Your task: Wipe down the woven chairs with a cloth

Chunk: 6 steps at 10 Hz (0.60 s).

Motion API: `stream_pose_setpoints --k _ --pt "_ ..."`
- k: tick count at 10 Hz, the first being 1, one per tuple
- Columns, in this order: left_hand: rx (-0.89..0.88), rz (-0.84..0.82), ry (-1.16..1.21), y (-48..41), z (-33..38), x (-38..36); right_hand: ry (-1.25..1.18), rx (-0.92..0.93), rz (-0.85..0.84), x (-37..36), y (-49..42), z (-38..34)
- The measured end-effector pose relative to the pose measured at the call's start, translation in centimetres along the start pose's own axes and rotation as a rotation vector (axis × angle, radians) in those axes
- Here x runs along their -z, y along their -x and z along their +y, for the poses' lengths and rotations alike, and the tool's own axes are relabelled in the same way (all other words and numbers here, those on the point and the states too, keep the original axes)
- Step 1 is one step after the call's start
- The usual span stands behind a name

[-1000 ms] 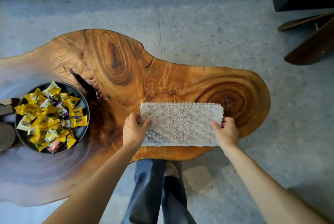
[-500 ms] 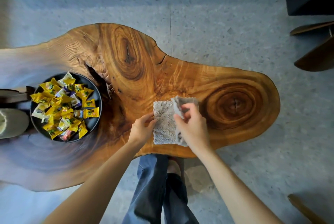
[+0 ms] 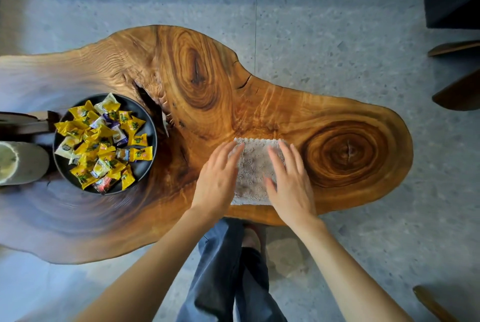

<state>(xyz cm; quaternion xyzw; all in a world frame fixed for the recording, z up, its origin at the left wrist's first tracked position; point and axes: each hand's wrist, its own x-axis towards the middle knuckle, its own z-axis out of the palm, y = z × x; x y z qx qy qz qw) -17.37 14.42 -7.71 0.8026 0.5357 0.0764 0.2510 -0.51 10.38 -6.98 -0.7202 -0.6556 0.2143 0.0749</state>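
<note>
Head view shows both hands, left hand (image 3: pixel 217 181) and right hand (image 3: pixel 288 182), spread flat and pressing the folded cloth (image 3: pixel 253 173) onto the wooden surface (image 3: pixel 207 87), apparently flattening it before wiping.

**A:** Left hand (image 3: pixel 217 186) and right hand (image 3: pixel 289 189) are flat on the grey textured cloth (image 3: pixel 253 173), fingers straight, near the front edge of the wooden slab surface (image 3: pixel 207 82).

**B:** A strip of cloth shows between them. Far left, a dark round dish (image 3: pixel 142 170) of yellow-wrapped candies (image 3: pixel 104 145), well apart.

**A:** Below the edge, blue trouser legs (image 3: pixel 220 269) over the speckled grey floor (image 3: pixel 337 35).
</note>
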Motion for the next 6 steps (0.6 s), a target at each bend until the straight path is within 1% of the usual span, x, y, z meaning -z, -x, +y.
stream_pose_setpoints --k 1,2,3,4,5,6 --pt "-0.163 -0.155 -0.303 -0.4 -0.6 -1.9 0.206 0.061 -0.176 -1.2 0.4 2.0" --pt "-0.151 -0.255 -0.469 0.0 -1.4 -3.3 0.306 0.097 -0.223 -2.4 0.5 3.3" --pt "-0.162 -0.197 -0.532 0.3 -1.9 -4.3 0.352 0.12 -0.273 -3.1 0.1 4.2" --pt "-0.166 -0.18 -0.588 0.3 -1.8 -4.6 0.374 0.132 -0.332 -3.4 -0.1 4.8" --pt "-0.127 -0.216 -0.564 0.1 -1.5 -3.4 0.345 0.134 -0.384 -1.7 -0.6 3.9" --pt "-0.149 -0.244 -0.531 0.5 -0.1 -1.2 0.305 0.142 -0.372 0.8 -0.1 2.5"
